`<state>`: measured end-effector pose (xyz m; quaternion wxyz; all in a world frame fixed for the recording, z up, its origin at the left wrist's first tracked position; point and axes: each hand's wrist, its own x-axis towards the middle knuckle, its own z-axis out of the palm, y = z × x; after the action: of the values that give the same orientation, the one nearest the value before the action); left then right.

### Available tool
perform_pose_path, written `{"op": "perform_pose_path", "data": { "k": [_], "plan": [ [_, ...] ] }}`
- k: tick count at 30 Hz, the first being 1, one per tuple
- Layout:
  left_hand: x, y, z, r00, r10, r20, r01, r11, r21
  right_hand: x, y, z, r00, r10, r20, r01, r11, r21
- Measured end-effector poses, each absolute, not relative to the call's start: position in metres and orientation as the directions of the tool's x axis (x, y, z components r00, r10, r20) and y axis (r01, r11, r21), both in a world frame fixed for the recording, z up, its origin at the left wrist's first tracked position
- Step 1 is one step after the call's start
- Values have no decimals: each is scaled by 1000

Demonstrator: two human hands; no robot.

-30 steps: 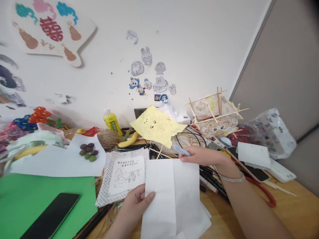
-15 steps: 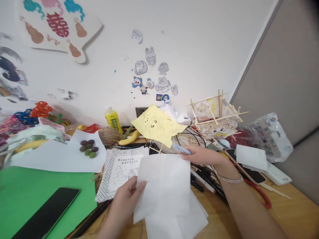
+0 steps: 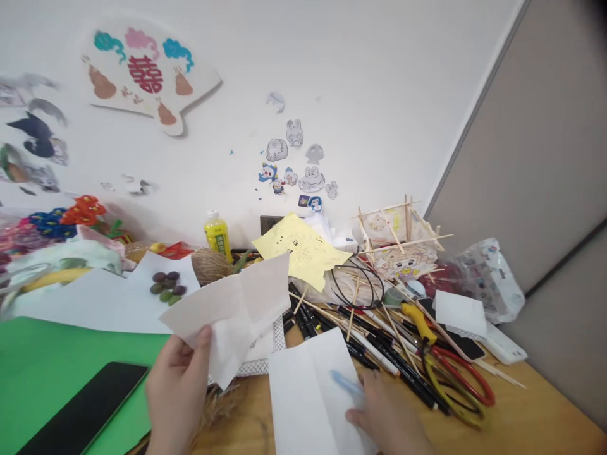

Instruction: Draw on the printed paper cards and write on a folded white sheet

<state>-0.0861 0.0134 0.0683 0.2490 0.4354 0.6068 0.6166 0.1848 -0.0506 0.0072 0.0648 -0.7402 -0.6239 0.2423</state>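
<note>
My left hand (image 3: 177, 382) pinches a creased white paper sheet (image 3: 237, 309) between thumb and fingers, tilted up above the table. Below and to its right, another folded white sheet (image 3: 303, 392) lies near the front of the wooden table. Over that sheet's right edge is my right hand (image 3: 379, 404), slightly blurred and closed round a slim light blue tool (image 3: 345, 383) whose exact kind I cannot make out. Partly behind the raised sheet lies a drawing with a checkered border (image 3: 256, 368).
Black markers (image 3: 403, 360), wooden sticks and yellow-handled pliers (image 3: 420, 322) crowd the right side. A yellow drawing (image 3: 303, 246) and a bottle (image 3: 217, 234) stand behind. At left are green card (image 3: 33, 360), a black phone (image 3: 90, 404) and small olive-like fruits (image 3: 165, 287).
My left hand has moved left, lifting one white sheet away from the other. My right hand has come down and nearer with the light blue tool. The view has tilted up and shifted left.
</note>
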Motion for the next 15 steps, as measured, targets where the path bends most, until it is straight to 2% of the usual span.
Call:
{"op": "perform_pose_path", "data": {
  "k": [3,6,9,12,14,15],
  "plan": [
    [-86,14,67,-479,849,223,179,-154,972,185,-55,2,161,932,-324,875,-287,-390],
    [-87,15,63,-466,861,204,154,-148,977,191,-55,18,68,955,-288,868,-199,-456],
    [-87,17,60,-422,890,173,104,-142,984,204,-45,54,67,985,-157,828,-143,-542],
    [-86,18,59,-422,888,182,58,-173,983,217,-13,100,57,996,62,742,-1,-670],
    [-87,17,58,-439,874,206,77,-192,978,220,19,125,68,980,187,723,81,-686],
    [-88,17,58,-443,871,212,92,-191,977,220,37,135,66,976,206,734,93,-673]
  ]
}}
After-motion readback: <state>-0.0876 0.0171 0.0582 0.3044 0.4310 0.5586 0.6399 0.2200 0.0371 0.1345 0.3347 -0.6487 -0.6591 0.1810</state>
